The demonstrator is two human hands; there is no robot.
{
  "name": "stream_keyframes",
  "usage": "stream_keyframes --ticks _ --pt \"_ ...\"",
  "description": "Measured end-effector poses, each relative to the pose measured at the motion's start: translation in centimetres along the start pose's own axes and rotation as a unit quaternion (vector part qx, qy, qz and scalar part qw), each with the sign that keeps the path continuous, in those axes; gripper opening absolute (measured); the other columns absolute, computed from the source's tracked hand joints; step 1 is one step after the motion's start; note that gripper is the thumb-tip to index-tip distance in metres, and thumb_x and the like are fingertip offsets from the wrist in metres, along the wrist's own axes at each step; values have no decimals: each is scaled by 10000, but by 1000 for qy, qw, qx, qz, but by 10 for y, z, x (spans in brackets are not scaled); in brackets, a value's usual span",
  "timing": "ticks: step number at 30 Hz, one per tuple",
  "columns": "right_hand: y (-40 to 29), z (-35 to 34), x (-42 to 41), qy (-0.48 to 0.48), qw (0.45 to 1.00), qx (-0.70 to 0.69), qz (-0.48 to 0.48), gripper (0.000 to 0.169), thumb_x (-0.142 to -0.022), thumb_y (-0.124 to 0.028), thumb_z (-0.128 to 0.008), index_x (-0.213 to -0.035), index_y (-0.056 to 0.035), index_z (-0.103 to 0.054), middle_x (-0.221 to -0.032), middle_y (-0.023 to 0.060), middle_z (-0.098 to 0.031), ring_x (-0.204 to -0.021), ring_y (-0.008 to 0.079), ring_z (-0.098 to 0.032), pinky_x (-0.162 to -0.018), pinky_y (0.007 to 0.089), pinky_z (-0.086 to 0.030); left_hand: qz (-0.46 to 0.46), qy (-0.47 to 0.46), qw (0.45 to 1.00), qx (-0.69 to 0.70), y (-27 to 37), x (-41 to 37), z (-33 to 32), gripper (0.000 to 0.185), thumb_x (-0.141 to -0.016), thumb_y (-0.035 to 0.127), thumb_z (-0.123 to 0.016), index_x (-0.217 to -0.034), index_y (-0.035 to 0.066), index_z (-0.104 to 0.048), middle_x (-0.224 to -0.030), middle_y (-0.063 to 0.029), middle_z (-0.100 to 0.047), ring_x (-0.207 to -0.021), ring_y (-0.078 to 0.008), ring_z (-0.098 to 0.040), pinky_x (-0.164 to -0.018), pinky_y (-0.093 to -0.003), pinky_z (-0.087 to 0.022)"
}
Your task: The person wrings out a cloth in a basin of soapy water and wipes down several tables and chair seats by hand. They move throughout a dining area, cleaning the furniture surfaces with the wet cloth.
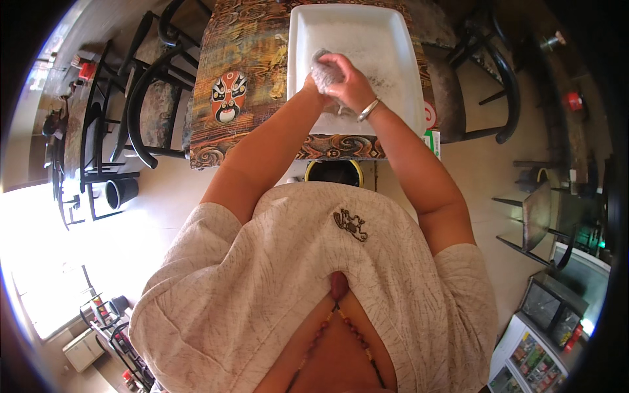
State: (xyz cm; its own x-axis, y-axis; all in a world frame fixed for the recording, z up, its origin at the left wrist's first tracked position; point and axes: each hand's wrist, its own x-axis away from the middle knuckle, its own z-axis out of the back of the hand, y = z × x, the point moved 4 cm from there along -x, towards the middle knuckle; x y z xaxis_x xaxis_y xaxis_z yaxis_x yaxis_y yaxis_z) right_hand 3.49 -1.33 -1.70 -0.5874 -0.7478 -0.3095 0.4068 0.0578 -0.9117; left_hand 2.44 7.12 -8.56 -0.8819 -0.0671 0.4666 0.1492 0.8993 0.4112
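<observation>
A greyish, wet-looking cloth [326,73] is bunched between my two hands over a white plastic tray [355,19]. My right hand [350,83], with a silver bracelet [368,109] at the wrist, grips the cloth from the right. My left hand [317,91] holds it from the left and below, its fingers mostly hidden by the cloth and the right hand. Dark specks and smears lie on the tray's floor around and beyond the hands.
The tray stands on a patterned wooden table [255,123] bearing a painted mask design [229,97]. Black-framed chairs [142,108] flank it on the left, and another chair [506,93] on the right. Under the near edge is a black bin with a yellow rim [334,172].
</observation>
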Motion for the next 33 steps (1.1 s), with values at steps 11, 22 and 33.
stream_keyframes --ticks 11,22,33 --pt "63 60 -13 -34 883 412 -225 396 -742 -317 -533 -1079 -108 -548 -1015 146 -594 -869 316 -587 -773 386 -460 -301 -2 847 -438 1 -51 60 279 -763 208 -562 -983 37 -547 -894 -104 -607 -802 -247 -601 -660 -368 -500" --pt "82 10 -19 33 943 23 -330 362 -650 -257 -632 -901 1 -589 -912 147 -595 -813 244 -586 -655 346 -466 62 181 974 -123 -16 -27 23 763 -765 693 -357 -1182 60 -444 -1222 -140 -465 -1137 -310 -428 -948 -564 -268" --pt "34 8 -15 143 957 174 -184 285 -714 -319 -622 -795 -46 -647 -770 144 -639 -716 283 -616 -653 359 -476 -69 -40 995 -64 -3 -75 65 291 -875 264 -450 -1070 54 -503 -1023 -78 -578 -901 -213 -576 -787 -388 -488"
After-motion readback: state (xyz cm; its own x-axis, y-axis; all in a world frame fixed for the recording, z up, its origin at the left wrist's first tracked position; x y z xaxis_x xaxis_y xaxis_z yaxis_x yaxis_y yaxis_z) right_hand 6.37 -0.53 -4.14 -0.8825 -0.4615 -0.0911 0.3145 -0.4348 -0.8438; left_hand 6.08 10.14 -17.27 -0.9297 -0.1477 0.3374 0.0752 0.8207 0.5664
